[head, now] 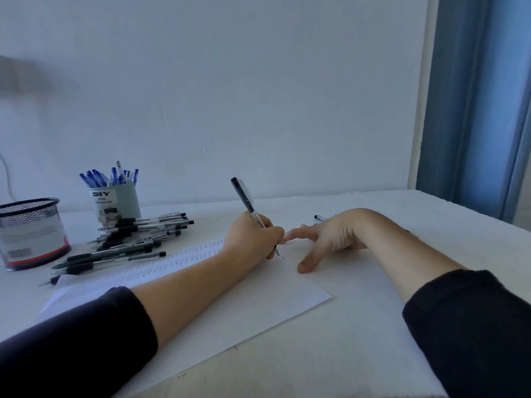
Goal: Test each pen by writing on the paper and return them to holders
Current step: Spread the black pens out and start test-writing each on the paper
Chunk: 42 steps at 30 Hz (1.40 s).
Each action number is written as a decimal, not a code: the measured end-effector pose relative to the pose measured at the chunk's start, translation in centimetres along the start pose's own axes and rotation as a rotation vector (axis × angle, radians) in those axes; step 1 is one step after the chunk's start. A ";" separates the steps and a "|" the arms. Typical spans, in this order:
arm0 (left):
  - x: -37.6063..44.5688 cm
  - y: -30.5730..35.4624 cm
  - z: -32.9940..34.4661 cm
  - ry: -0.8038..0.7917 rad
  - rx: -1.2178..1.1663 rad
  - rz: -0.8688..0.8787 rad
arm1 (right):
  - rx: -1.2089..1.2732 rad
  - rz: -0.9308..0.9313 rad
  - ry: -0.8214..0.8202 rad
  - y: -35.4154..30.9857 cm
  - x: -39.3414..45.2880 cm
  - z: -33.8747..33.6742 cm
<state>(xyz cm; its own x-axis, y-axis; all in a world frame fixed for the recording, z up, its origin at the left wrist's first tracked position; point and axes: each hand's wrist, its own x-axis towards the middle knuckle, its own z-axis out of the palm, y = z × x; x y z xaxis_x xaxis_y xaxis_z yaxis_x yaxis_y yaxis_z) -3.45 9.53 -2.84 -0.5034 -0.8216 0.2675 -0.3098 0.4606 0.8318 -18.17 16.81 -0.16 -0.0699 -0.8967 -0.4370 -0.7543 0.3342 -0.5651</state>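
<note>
My left hand (253, 239) grips a clear pen with a black cap end (244, 196), its tip down on the white paper (244, 305). Rows of small written marks cover the paper's far left part. My right hand (330, 237) rests on the paper's right edge with fingers spread flat. A pile of black-grip pens (138, 239) lies left of the paper. Behind the pile, a pale green holder (120, 202) carries several blue pens. A black mesh holder (28, 231) stands at the far left.
One more pen (319, 217) pokes out on the table behind my right hand. The white wall runs close behind the table, and a blue curtain (474, 104) hangs at the right. The table's right edge falls off near the curtain.
</note>
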 end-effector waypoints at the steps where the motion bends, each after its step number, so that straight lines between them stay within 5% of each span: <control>1: 0.0 0.0 0.0 0.004 0.001 0.006 | -0.002 0.000 0.002 0.0 -0.1 0.1; 42: 0.1 -0.2 0.1 0.002 0.017 0.033 | -0.087 0.011 0.064 -0.3 -1.0 0.3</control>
<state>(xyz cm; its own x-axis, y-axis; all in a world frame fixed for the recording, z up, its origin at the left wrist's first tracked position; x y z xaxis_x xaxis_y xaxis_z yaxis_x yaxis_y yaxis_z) -3.54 9.37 -3.07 -0.5116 -0.8068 0.2955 -0.3072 0.4929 0.8140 -17.70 17.72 0.23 -0.1178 -0.9109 -0.3954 -0.8071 0.3198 -0.4964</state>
